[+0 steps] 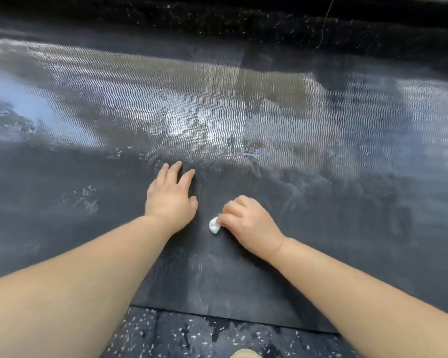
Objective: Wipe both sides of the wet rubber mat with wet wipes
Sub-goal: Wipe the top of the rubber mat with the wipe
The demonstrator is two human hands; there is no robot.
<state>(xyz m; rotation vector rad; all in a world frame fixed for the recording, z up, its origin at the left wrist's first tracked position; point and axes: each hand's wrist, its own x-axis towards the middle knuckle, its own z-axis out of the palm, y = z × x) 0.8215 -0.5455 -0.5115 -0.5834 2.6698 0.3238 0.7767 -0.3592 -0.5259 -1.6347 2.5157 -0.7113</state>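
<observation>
Hands work low in the head view, both bare forearms reaching forward over a black rubber mat (pixel 243 120). The mat fills nearly the whole picture; its surface carries fine wavy ribs, and its far half shines with a wet film that mirrors light in pale patches. The near half looks duller and darker, with a few small wet blotches to the left.

The left hand (pixel 170 197) lies flat on the mat, palm down, fingers straight and slightly spread, pointing away from the person. The right hand (pixel 246 223) sits just beside it, fingers curled and pinching a small crumpled white wet wipe (pixel 214 225), of which only a wad shows at the thumb side. The wipe touches the mat in the dull area between the two hands.

Beyond the mat's near edge lies dark speckled flooring (pixel 204 337), and the same flecked flooring shows along the top of the picture, past the mat's far edge.
</observation>
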